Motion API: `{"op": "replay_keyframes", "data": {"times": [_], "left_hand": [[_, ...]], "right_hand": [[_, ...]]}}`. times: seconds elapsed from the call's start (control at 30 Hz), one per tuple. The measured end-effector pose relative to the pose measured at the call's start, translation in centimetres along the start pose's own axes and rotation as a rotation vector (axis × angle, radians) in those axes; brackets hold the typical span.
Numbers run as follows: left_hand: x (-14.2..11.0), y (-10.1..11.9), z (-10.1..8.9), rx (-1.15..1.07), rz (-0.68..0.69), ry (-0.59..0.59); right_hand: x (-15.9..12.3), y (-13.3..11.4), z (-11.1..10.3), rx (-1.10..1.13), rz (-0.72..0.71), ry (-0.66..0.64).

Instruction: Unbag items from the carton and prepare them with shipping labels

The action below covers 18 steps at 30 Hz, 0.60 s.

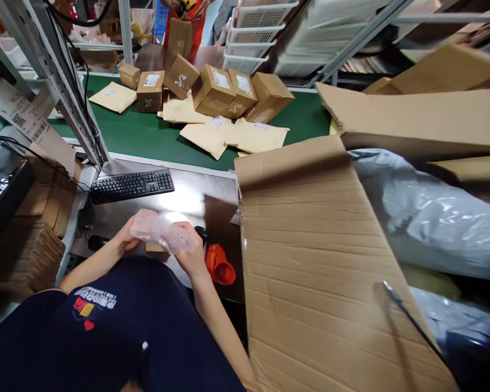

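Both my hands hold a pink bubble-wrap packet (161, 231) just above the shiny steel worktop (188, 198). My left hand (126, 239) grips its left end with fingers curled. My right hand (191, 247) wraps its right end. A small brown piece (155, 247) shows under the packet between my hands; what it is I cannot make out.
A black keyboard (133, 185) lies behind my hands, an orange tape dispenser (219, 265) to their right. A big open cardboard box flap (318, 256) fills the right side. Small boxes (212, 90) and padded envelopes (232, 136) lie on the green conveyor (147, 136). Flat cartons (28, 245) stack at left.
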<state>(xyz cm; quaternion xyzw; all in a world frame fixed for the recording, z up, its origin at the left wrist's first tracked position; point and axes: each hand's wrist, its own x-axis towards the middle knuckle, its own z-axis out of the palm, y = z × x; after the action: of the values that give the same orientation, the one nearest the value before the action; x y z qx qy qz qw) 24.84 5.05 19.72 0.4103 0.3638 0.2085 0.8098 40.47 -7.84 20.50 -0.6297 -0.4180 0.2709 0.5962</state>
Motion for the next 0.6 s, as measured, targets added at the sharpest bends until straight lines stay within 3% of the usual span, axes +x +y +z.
{"op": "replay_keyframes", "data": {"times": [0.07, 0.17, 0.23, 0.3, 0.37, 0.43, 0.53, 0.6], "left_hand": [[0.1, -0.9, 1.2, -0.068, -0.019, 0.02], [0.1, -1.5, 1.6, -0.203, -0.087, -0.044], [-0.1, -1.4, 1.1, -0.259, -0.133, -0.118], [-0.6, -1.1, 0.5, -0.247, -0.156, -0.202], [-1.2, -0.8, 0.2, -0.156, -0.102, -0.251], [-1.6, -0.7, 0.5, -0.029, 0.02, -0.214], [-1.3, -1.0, 1.5, 0.023, 0.11, 0.016], [-0.6, -1.3, 1.9, -0.035, 0.098, 0.137]], "right_hand": [[-0.2, 0.3, 0.0, -0.005, 0.068, 0.098], [-0.4, 0.9, -0.4, 0.186, 0.349, 0.197], [-0.5, 1.2, -0.9, 0.342, 0.569, 0.059], [-0.8, 1.4, -1.4, 0.447, 0.682, -0.08], [-1.0, 1.5, -1.6, 0.469, 0.616, -0.049], [-1.2, 1.5, -1.3, 0.375, 0.434, 0.047], [-1.5, 1.3, -0.4, 0.142, 0.218, 0.061], [-1.6, 1.1, 0.3, 0.065, 0.199, 0.076]]}}
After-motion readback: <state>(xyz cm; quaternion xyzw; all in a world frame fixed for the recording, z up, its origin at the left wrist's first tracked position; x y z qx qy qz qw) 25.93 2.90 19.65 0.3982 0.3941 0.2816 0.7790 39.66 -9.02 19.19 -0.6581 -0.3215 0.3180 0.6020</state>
